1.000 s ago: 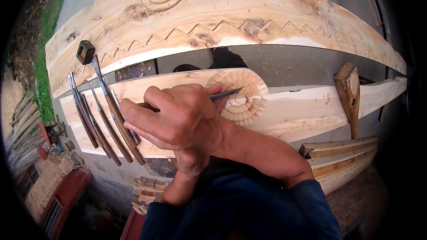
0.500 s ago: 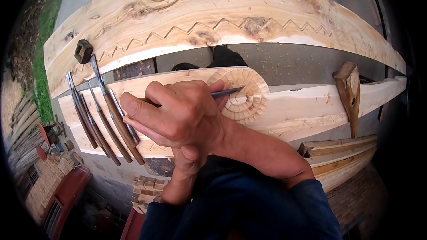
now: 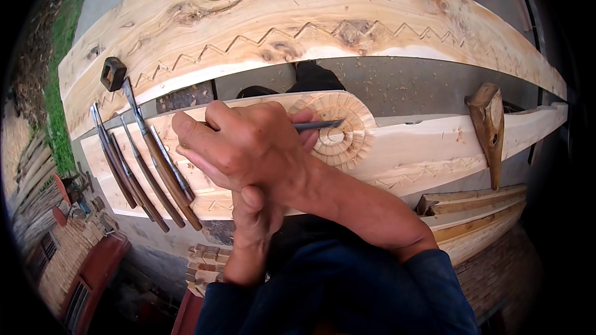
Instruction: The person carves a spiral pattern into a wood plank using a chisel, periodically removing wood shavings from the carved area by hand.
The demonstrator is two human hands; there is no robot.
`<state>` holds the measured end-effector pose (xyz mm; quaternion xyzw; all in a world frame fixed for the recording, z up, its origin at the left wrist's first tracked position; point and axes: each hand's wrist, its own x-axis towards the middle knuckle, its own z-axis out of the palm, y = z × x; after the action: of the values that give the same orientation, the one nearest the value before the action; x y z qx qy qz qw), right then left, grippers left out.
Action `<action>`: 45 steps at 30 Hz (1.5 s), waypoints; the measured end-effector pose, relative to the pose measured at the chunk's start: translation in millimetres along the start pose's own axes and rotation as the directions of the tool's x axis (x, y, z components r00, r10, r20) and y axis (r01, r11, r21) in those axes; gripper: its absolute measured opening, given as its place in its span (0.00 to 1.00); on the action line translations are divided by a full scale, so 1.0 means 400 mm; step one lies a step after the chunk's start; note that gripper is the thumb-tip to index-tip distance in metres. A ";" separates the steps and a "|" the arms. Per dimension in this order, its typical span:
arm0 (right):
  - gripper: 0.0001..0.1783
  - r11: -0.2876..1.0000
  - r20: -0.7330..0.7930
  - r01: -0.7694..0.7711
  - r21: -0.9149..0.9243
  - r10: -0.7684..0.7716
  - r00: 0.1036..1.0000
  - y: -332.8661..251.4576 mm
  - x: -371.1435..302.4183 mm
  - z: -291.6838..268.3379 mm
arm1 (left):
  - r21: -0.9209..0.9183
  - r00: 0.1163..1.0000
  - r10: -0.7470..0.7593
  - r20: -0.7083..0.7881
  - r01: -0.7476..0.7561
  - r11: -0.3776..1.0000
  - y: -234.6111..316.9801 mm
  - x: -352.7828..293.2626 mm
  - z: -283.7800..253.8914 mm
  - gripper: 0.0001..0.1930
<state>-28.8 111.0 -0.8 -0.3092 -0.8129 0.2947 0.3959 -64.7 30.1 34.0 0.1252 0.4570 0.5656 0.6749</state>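
A carving chisel is gripped in the right hand, closed around it with the back of the hand uppermost. The left hand is tucked beneath; its thumb and wrist are seen, but whether the tool is also gripped by it cannot be told. The steel tip is held at the inner rings of a round carved rosette on the near board.

Over the last second the blade has been turned slightly, and is now angled more nearly level from left to right, while the tip is kept at almost the same spot. An adjusted cutting angle is suggested, rather than a new section.

Wood-handled carving tools are laid to the left, a wooden mallet to the right. The far board is zigzag-grooved.
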 end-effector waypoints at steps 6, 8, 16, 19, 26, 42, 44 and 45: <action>0.18 0.996 -0.019 0.025 0.082 -0.024 1.000 -0.026 0.005 -0.021 | 0.080 0.990 0.101 -0.094 -0.094 0.992 -0.036 -0.007 0.019 0.78; 0.18 0.996 -0.019 0.035 0.085 -0.034 0.999 -0.026 0.004 -0.025 | 0.101 0.989 0.112 -0.099 -0.102 0.990 -0.041 -0.010 0.016 0.78; 0.18 0.995 -0.061 0.049 0.085 -0.044 0.997 -0.019 0.001 -0.017 | 0.077 0.992 0.095 -0.082 -0.089 0.993 -0.035 -0.008 0.019 0.81; 0.19 0.996 -0.031 0.022 0.089 -0.019 0.999 -0.020 0.004 -0.023 | 0.085 0.993 0.092 -0.069 -0.086 0.993 -0.031 -0.007 0.016 0.80; 0.19 0.998 -0.086 -0.015 0.066 0.020 0.996 -0.007 0.010 -0.006 | 0.069 0.996 0.050 -0.077 -0.045 0.997 -0.017 -0.004 0.014 0.77; 0.22 0.999 0.022 -0.046 -0.013 0.046 0.999 0.008 0.006 -0.014 | 0.044 0.999 -0.033 -0.015 0.034 0.998 0.006 0.007 -0.002 0.74; 0.22 0.999 0.077 -0.038 -0.010 0.038 0.996 -0.030 -0.001 -0.026 | 0.041 0.998 -0.055 -0.018 0.056 0.998 0.002 0.009 -0.002 0.72; 0.23 1.000 0.132 -0.019 0.011 0.017 0.991 -0.052 -0.006 -0.025 | 0.049 0.998 -0.051 -0.027 0.052 0.997 -0.002 0.002 -0.009 0.70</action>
<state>-25.0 98.3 18.2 -0.2940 -0.8327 0.3230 0.3404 -66.8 29.2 31.1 0.1227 0.4826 0.5381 0.6801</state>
